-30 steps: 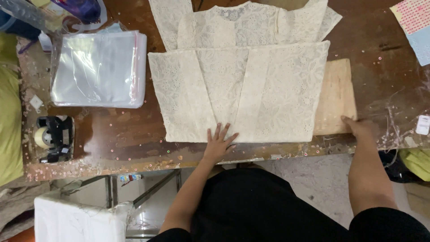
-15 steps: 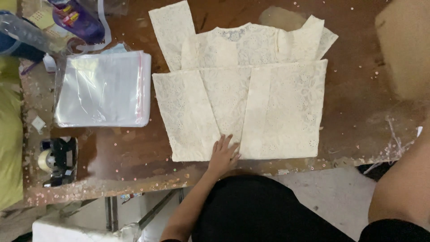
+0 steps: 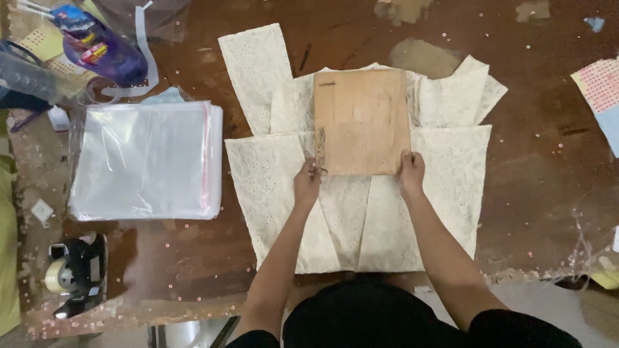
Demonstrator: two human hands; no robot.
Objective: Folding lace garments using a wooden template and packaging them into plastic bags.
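Cream lace garment (image 3: 361, 212) spread flat on brown table (image 3: 535, 193), sleeves folded in. Wooden board (image 3: 361, 121) lies on its upper middle. Left hand (image 3: 307, 184) grips board's lower left corner, right hand (image 3: 411, 173) lower right. Stack of clear plastic bags (image 3: 147, 161) left; tape dispenser (image 3: 72, 274) near table edge.

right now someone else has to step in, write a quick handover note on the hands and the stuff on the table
Left hand: grips the lower left corner of the wooden board.
Right hand: grips the board's lower right corner.
Board: lies flat on the upper middle of the cream lace garment, which is spread on the brown table with both sides folded in.
Nearby: stack of clear plastic bags to the left, tape dispenser at the near left edge.
Done: sides folded in, board laid on top.
Left: the lower half is not folded up and the garment is not bagged.
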